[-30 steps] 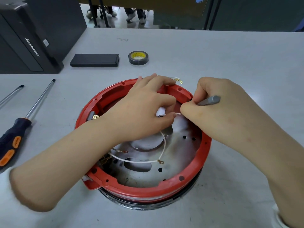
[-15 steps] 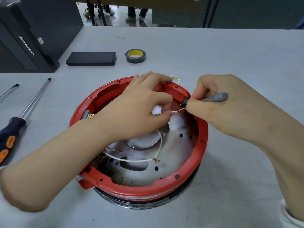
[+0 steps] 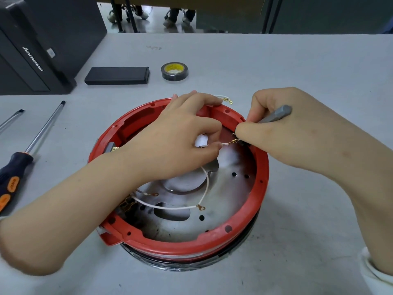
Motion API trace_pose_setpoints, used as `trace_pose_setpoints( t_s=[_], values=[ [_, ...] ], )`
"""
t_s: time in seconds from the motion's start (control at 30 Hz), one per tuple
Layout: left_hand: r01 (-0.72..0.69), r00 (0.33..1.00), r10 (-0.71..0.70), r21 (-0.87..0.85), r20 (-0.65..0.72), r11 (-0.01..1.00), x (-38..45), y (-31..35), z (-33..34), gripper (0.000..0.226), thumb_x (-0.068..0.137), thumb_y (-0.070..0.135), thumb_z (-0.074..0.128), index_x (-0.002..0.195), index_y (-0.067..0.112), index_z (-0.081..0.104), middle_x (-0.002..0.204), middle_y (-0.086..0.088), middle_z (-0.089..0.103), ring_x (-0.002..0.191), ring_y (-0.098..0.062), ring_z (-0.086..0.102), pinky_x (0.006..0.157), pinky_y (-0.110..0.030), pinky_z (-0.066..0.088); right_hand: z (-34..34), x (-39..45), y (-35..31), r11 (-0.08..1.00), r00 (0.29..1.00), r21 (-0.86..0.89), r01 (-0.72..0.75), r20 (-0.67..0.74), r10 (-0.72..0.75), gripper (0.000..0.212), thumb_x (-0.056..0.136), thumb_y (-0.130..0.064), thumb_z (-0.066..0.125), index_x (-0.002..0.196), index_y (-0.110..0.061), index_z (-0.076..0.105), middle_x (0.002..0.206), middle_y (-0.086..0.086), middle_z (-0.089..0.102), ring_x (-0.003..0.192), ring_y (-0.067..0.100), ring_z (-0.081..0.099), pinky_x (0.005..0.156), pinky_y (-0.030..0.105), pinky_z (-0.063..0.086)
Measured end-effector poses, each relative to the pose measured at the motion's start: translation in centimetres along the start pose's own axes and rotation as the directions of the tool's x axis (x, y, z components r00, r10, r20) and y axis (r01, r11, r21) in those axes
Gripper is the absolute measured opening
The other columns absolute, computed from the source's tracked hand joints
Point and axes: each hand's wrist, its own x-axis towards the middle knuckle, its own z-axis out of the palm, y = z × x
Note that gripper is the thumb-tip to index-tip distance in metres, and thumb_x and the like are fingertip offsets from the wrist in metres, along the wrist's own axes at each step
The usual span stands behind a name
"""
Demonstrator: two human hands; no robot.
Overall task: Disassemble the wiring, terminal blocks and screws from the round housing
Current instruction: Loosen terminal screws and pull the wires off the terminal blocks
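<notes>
Left hand (image 3: 180,137) reaches over the round red housing (image 3: 262,188), pinching a white wire (image 3: 205,184) near its brass terminal, while the right hand (image 3: 282,133) grips a grey tool (image 3: 276,113) at the far-right rim. On the grey table (image 3: 297,67): an orange-and-black screwdriver (image 3: 23,158) at left, a tape roll (image 3: 174,71) and a black box (image 3: 117,76) behind.

A grey table (image 3: 297,67) carries a roll of black tape (image 3: 174,71) with a yellow core, just beside a flat black box (image 3: 117,75). A black Lenovo computer case (image 3: 38,43) stands at far left. Two screwdrivers (image 3: 29,143) (image 3: 10,121) lie at the left edge.
</notes>
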Motion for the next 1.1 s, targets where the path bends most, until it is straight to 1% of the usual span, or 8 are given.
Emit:
trace_pose_setpoints(
  t_s=[0.17,0.27,0.43,0.53,0.67,0.83,0.97,1.1],
  values=[
    [0.004,1.000,-0.004,-0.011,0.002,1.000,-0.1,0.0,-0.1,0.021,0.084,0.030,0.056,0.066,0.029,0.046,0.142,0.005,0.040,0.130,-0.011,0.029,0.114,-0.048,0.021,0.1,-0.1,-0.1,1.000,1.000,-0.023,-0.004,-0.020,0.004,0.016,0.064,-0.033,0.056,0.067,-0.018,0.055,0.048,-0.008,0.048,0.043,0.001,0.042,0.038,0.009,0.031],
    [0.007,1.000,-0.007,-0.006,0.005,1.000,-0.1,0.0,0.0,0.018,0.084,0.031,0.056,0.068,0.026,0.049,0.142,0.004,0.040,0.132,-0.013,0.029,0.114,-0.047,0.020,0.1,-0.1,-0.2,1.000,0.999,-0.004,-0.026,-0.026,0.026,0.013,0.069,-0.030,0.059,0.065,-0.018,0.054,0.043,-0.012,0.046,0.039,0.000,0.041,0.035,0.009,0.029],
    [0.013,1.000,-0.013,0.004,0.006,1.000,0.0,-0.1,-0.1,0.018,0.085,0.029,0.057,0.069,0.022,0.053,0.143,0.004,0.039,0.135,-0.016,0.028,0.114,-0.048,0.020,0.0,0.6,-0.8,0.992,0.999,-0.118,-0.044,-0.031,0.041,0.020,0.074,-0.024,0.059,0.079,-0.006,0.057,0.054,-0.001,0.042,0.043,0.011,0.035,0.035,0.016,0.026],
    [0.007,1.000,-0.007,0.019,-0.008,1.000,0.0,-0.2,0.0,0.017,0.085,0.027,0.059,0.075,0.015,0.062,0.143,0.003,0.040,0.136,-0.016,0.028,0.114,-0.048,0.019,0.1,0.9,-1.2,0.982,0.999,-0.180,-0.049,-0.024,0.045,0.022,0.074,-0.023,0.062,0.082,-0.003,0.057,0.062,0.003,0.046,0.053,0.015,0.039,0.046,0.024,0.029],
    [0.000,1.000,0.000,0.039,-0.006,0.999,0.1,-0.2,0.1,0.018,0.085,0.027,0.058,0.083,0.012,0.069,0.143,0.003,0.040,0.134,-0.019,0.030,0.113,-0.049,0.021,0.7,0.7,-1.8,0.968,0.998,-0.247,-0.042,-0.054,0.030,0.016,0.074,-0.023,0.060,0.079,-0.008,0.056,0.064,0.000,0.050,0.056,0.016,0.045,0.049,0.025,0.031],
    [-0.015,1.000,0.015,0.035,-0.004,0.999,0.1,-0.2,0.0,0.015,0.085,0.023,0.056,0.085,0.016,0.070,0.139,0.000,0.043,0.128,-0.022,0.036,0.111,-0.051,0.024,1.4,0.0,-2.2,0.931,0.997,-0.363,0.026,-0.062,-0.052,0.018,0.079,-0.024,0.055,0.067,-0.018,0.043,0.065,-0.003,0.046,0.056,0.011,0.041,0.045,0.026,0.022],
    [0.007,1.000,-0.007,0.033,0.001,0.999,0.1,-0.2,0.0,0.016,0.084,0.027,0.057,0.074,0.015,0.061,0.143,0.002,0.040,0.134,-0.019,0.031,0.114,-0.050,0.020,0.7,0.1,-1.3,0.970,0.999,-0.241,0.020,-0.043,-0.031,0.016,0.076,-0.024,0.058,0.078,-0.008,0.055,0.067,0.003,0.052,0.053,0.014,0.042,0.044,0.024,0.030],
    [0.007,1.000,-0.007,-0.006,0.000,1.000,0.0,0.0,0.0,0.019,0.085,0.028,0.058,0.068,0.024,0.051,0.143,0.004,0.040,0.134,-0.014,0.029,0.115,-0.048,0.019,0.2,-0.1,-0.2,0.997,0.999,-0.074,0.034,-0.031,-0.036,0.017,0.071,-0.023,0.059,0.073,-0.007,0.057,0.047,-0.006,0.045,0.041,0.007,0.039,0.036,0.014,0.029]
  ],
)
